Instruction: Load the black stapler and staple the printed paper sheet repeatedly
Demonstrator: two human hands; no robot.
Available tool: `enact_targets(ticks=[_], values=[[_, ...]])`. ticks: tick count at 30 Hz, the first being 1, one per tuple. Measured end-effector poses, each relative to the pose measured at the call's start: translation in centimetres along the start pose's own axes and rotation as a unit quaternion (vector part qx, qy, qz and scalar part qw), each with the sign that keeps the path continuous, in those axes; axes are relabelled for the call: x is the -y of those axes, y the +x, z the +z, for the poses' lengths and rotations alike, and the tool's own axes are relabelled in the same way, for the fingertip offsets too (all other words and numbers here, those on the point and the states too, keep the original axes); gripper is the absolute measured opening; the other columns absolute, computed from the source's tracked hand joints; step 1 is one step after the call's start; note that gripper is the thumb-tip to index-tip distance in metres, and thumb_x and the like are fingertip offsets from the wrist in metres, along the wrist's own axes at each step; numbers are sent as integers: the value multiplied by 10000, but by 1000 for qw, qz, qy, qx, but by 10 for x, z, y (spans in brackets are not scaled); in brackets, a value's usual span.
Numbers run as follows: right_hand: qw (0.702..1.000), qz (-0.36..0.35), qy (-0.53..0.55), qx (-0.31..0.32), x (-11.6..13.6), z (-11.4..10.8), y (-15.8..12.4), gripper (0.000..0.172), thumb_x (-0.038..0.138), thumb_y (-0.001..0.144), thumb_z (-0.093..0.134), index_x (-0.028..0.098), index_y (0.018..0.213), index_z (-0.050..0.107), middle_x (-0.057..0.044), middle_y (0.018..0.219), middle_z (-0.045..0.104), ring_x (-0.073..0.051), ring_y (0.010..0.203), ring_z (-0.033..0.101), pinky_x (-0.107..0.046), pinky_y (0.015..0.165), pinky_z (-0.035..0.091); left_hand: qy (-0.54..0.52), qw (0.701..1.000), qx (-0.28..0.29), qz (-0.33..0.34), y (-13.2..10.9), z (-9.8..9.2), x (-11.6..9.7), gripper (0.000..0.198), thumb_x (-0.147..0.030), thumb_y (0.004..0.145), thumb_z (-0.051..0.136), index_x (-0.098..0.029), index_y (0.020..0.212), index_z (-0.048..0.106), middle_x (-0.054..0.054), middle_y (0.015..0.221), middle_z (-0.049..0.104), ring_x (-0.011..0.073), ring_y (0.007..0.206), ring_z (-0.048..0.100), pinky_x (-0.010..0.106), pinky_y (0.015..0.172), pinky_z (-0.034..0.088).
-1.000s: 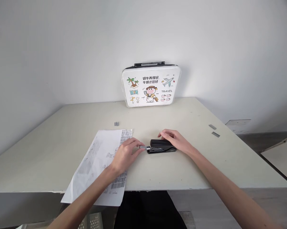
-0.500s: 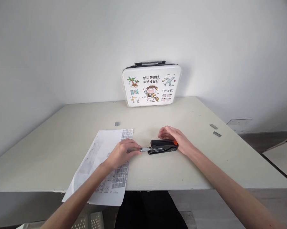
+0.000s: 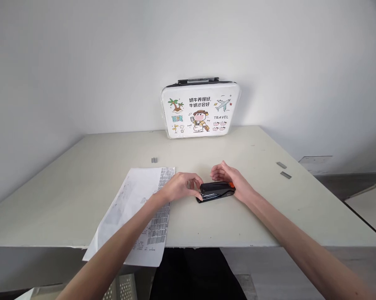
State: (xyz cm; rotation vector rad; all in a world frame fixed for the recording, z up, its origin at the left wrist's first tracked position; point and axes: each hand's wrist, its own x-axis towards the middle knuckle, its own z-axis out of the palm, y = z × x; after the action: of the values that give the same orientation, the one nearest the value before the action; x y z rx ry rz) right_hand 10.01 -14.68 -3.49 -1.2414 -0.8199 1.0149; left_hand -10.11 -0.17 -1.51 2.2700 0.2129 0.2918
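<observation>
while the black stapler [image 3: 216,191] lies on the table [image 3: 225,227] right of the paper [image 3: 138,187], my left hand [image 3: 180,186] touches its front end, thumb and fingers slightly parted; whether they clasp it, i cannot tell. my right hand [image 3: 233,178], fingers loosely curved and free, sits against its orange-marked rear.

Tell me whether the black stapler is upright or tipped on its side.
Upright: the stapler has its top facing up and a long side visible below. The left hand covers part of its front end.
</observation>
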Motion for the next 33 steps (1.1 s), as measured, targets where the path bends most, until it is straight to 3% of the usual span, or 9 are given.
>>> enact_targets(ticks=[8, 12, 16, 20, 24, 28, 30, 33], values=[[999, -13, -39, 18, 1, 1, -2, 550, 768, 920, 561, 236, 902, 701, -69, 958, 748, -220, 875, 687, -356, 869, 546, 18, 1000, -15, -7, 0, 5, 2, 443, -524, 697, 934, -235, 957, 720, 5, 865, 780, 187, 751, 702, 289, 693, 496], [987, -49, -139, 55, 3, 3, -5, 506, 707, 989, 486, 249, 941, 695, -53, 977, 738, -226, 902, 677, -364, 854, 525, 75, 996, -35, -15, -12, 1, -1, 388, -521, 768, 888, -234, 964, 717, 11, 881, 764, 207, 808, 704, 307, 727, 505], [969, -58, -229, 79, 5, 4, -12, 441, 663, 964, 588, 255, 900, 742, -28, 945, 725, -228, 878, 630, -344, 787, 470, 141, 985, -99, -30, -61, -18, -9, 315, -491, 932, 734, -273, 1155, 692, 36, 1072, 755, 237, 980, 704, 369, 858, 545], [960, -58, -263, 77, 4, 4, -16, 475, 669, 970, 567, 244, 849, 742, -17, 842, 689, -209, 771, 570, -331, 704, 422, 181, 964, -147, -128, -130, -35, -16, 295, -519, 1016, 592, -319, 1212, 683, 47, 1255, 724, 259, 1105, 699, 384, 863, 588], [957, -61, -276, 67, 3, 5, -16, 519, 695, 959, 557, 230, 805, 730, -21, 812, 684, -206, 755, 564, -324, 688, 417, 212, 956, -136, -147, -178, -35, -14, 344, -546, 1025, 560, -355, 1291, 665, 29, 1377, 682, 282, 1281, 635, 437, 1003, 577], [954, -61, -287, 59, 4, 7, -20, 563, 731, 935, 561, 221, 743, 700, -13, 749, 658, -194, 708, 546, -309, 649, 406, 245, 955, -88, -145, -204, -32, -12, 427, -548, 1039, 552, -382, 1429, 595, -14, 1584, 533, 290, 1521, 414, 508, 1211, 428], [953, -58, -292, 56, 4, 6, -25, 571, 730, 942, 551, 218, 725, 682, -9, 732, 639, -187, 698, 533, -304, 646, 394, 259, 954, -45, -146, -212, -32, -12, 575, -608, 997, 599, -399, 1525, 510, -12, 1668, 423, 324, 1573, 317, 543, 1235, 389], [951, -50, -301, 53, 2, -2, -32, 572, 717, 962, 528, 219, 726, 679, -8, 735, 636, -186, 701, 534, -301, 656, 390, 274, 951, 15, -141, -216, -26, -17, 1001, -764, 822, 714, -409, 1655, 287, 21, 1750, 214, 405, 1600, 188, 624, 1246, 325]])
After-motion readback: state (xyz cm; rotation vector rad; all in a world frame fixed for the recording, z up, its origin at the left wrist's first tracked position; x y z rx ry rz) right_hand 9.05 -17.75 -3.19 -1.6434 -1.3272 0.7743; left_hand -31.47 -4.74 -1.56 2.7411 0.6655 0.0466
